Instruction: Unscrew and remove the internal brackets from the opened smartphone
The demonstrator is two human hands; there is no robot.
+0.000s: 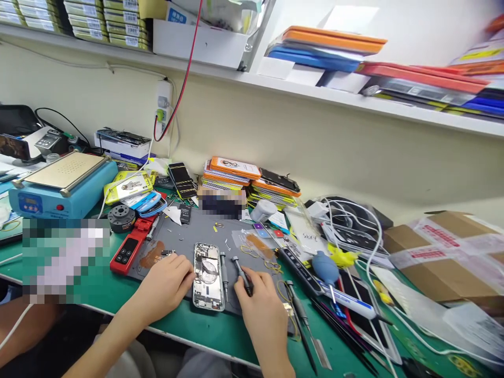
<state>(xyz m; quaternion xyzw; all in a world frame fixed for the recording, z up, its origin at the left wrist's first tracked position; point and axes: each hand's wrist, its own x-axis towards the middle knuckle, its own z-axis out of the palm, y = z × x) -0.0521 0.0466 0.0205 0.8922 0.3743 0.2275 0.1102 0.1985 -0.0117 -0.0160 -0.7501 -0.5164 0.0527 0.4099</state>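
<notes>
An opened phone [208, 275] lies back-up on a grey work mat [189, 233], its insides showing. My left hand [167, 286] rests on the mat at the phone's left edge, fingers curled against its side. To the right of the phone, my right hand [262, 310] is closed on a small screwdriver [241, 273] whose top points up and to the left. A second screwdriver [224, 270] lies on the mat between the phone and the held one.
A blue heating plate [59, 184] and a red device [132, 247] sit at left. Stacked boxes [232, 176] stand behind the mat. Tweezers, a blue air blower [326, 268], white cables and cardboard boxes [444, 252] crowd the right side. A shelf hangs overhead.
</notes>
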